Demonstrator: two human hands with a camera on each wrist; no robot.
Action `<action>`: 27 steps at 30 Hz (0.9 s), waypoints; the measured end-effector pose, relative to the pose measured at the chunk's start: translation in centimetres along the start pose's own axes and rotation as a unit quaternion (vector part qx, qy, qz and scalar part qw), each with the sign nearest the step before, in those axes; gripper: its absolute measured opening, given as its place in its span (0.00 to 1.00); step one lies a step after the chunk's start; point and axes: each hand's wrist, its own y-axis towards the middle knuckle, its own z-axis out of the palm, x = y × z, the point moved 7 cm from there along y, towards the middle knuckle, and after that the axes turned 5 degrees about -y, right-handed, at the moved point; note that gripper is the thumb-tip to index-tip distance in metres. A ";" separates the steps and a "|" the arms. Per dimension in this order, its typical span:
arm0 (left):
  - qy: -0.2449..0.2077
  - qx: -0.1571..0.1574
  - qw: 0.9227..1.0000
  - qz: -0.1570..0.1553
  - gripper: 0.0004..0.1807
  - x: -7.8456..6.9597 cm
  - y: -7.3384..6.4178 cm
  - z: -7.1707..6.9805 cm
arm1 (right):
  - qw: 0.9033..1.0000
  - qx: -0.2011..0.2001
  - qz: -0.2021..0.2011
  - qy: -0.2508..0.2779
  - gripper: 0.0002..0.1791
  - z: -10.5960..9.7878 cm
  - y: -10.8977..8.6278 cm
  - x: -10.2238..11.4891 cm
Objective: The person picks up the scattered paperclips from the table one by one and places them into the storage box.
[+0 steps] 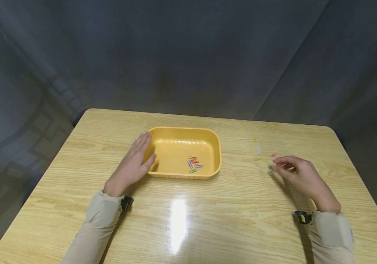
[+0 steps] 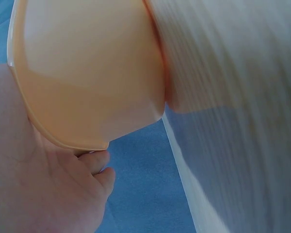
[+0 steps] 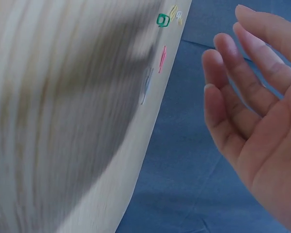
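A yellow plastic tray stands on the table, with several coloured paper clips lying toward its right end. My left hand rests on the tray's left rim, its fingers fairly straight and its thumb reaching over the inside. To the right, my right hand hovers by a green paper clip, fingers loosely bent and holding nothing. A red paper clip, yellow paper clips and a white paper clip lie just beyond it. The right wrist view also has a bluish paper clip on the tabletop.
The light wooden table carries all of this. Behind it and at both sides hang dark grey-blue curtains. Light glares off the tabletop in front of the tray. Black bands circle both wrists.
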 end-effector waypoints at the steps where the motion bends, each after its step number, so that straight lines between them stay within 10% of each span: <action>1: -0.001 0.000 1.000 0.000 0.40 0.0 0.0 0.0 | 1.000 0.005 0.003 0.000 0.15 0.1 0.0 -0.1; 27: -0.026 0.002 1.000 -0.010 0.43 0.1 0.1 -0.1 | 0.991 0.122 0.050 0.005 0.21 2.9 0.2 -1.6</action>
